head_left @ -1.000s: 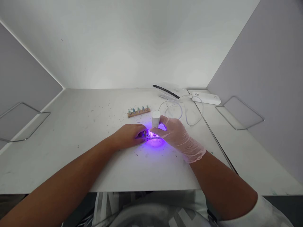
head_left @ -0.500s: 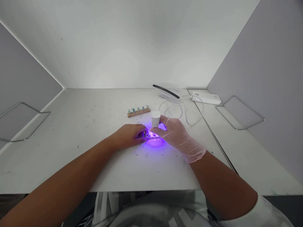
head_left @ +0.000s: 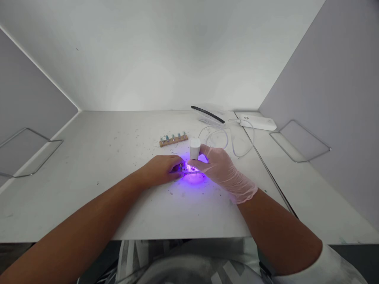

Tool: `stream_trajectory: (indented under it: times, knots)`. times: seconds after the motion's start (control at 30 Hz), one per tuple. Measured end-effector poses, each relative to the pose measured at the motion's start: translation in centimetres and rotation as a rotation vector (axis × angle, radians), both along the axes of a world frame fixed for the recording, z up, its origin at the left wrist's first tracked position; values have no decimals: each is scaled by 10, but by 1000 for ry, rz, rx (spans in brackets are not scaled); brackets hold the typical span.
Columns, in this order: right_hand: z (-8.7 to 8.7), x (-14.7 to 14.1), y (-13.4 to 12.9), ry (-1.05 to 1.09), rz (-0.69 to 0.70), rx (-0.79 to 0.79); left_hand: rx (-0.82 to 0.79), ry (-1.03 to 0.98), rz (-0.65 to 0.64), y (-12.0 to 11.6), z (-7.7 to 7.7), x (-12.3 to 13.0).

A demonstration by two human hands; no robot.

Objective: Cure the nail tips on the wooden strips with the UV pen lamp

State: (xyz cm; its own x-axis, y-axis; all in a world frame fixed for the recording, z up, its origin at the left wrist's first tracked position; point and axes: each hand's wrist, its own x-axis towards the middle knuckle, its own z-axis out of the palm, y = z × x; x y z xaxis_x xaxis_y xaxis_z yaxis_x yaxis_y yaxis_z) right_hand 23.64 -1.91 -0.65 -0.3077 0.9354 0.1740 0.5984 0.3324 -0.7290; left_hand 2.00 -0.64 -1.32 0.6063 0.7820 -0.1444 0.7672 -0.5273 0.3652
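Zero movement: right hand still grips the white lamp, left hand pinches maybe a strip, so glow stays put.

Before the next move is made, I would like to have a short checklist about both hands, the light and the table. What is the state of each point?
1. White lamp gripped by the gloved right hand: ok.
2. Purple light on and reaching the small lit pieces between the hands: ok.
3. Left hand gloved: not ok, it is bare.
4. Left hand's hold on the lit pieces firm: cannot tell, glare and fingers hide the contact.
5. Wooden strip apart from both hands: ok.
6. Tabletop free of specks: not ok, they are scattered about.
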Motion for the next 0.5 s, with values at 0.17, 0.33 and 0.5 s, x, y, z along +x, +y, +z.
stream_trajectory:
  times: [0.17, 0.33, 0.5]
  knots:
    - [0, -1, 0, 3, -5, 9, 2, 2, 0, -1, 0, 0]
    - [1, -1, -1, 5, -8, 7, -1, 5, 3, -1, 1, 0]
    - [2, -1, -1, 8, -5, 0, 0, 4, 2, -1, 0, 0]
